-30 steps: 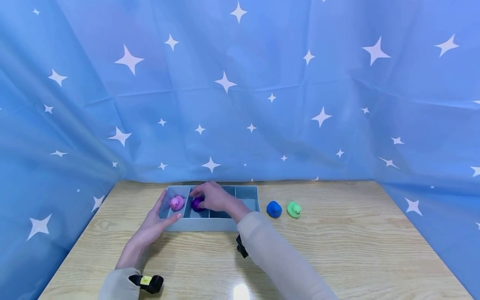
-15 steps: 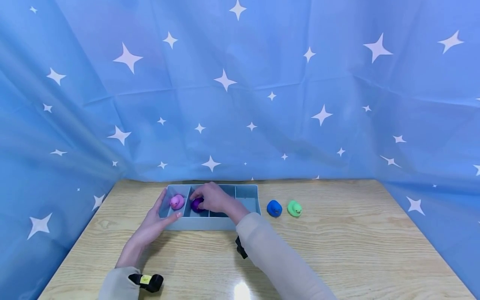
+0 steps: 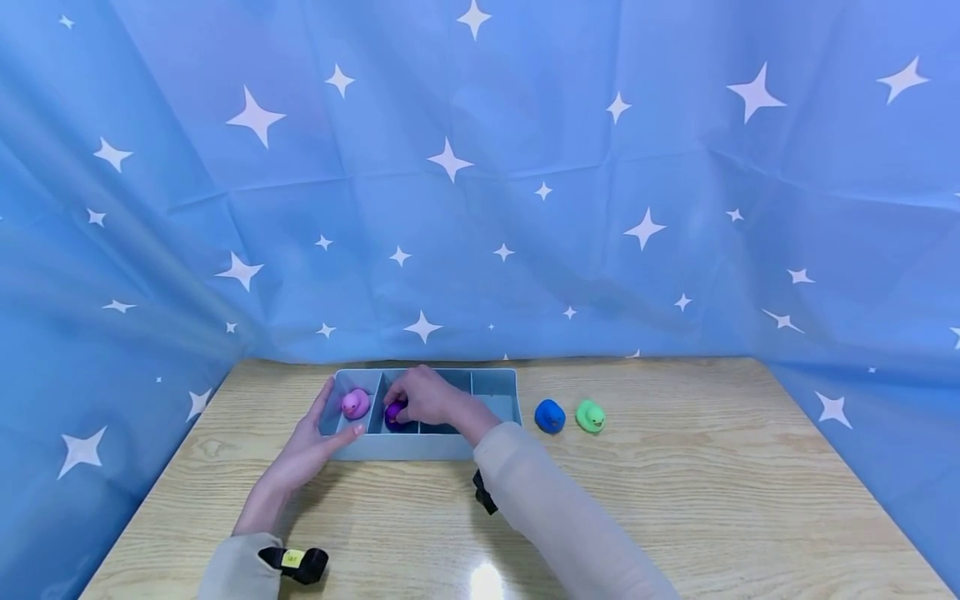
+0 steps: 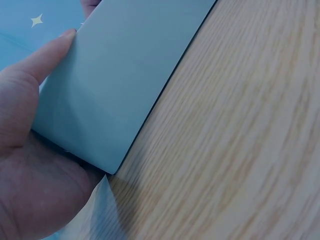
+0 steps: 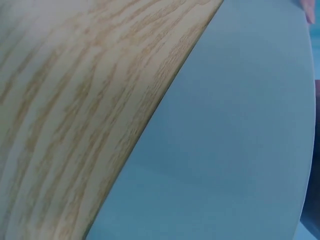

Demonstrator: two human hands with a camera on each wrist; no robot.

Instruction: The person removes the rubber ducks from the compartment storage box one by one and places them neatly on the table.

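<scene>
In the head view a grey-blue divided box [image 3: 412,448] stands at the back of the table. My left hand [image 3: 303,454] grips its left end, thumb over the front rim and fingers along the side. The left wrist view shows that thumb [image 4: 55,52] against the box's front wall [image 4: 120,85]. Inside the second compartment from the left, my right hand [image 3: 429,398] pinches a purple toy duck [image 3: 395,416], partly hidden by the fingers. A pink toy duck [image 3: 356,404] sits in the leftmost compartment. The right wrist view shows mostly the box wall [image 5: 215,135].
A blue toy duck [image 3: 550,416] and a green toy duck [image 3: 591,416] stand on the wooden table [image 3: 712,492], right of the box. Behind the table hangs a blue curtain [image 3: 570,150] with white stars.
The right hand and the purple duck have shifted very slightly within the compartment, toward the right and front. My left hand keeps its grip on the box end.
</scene>
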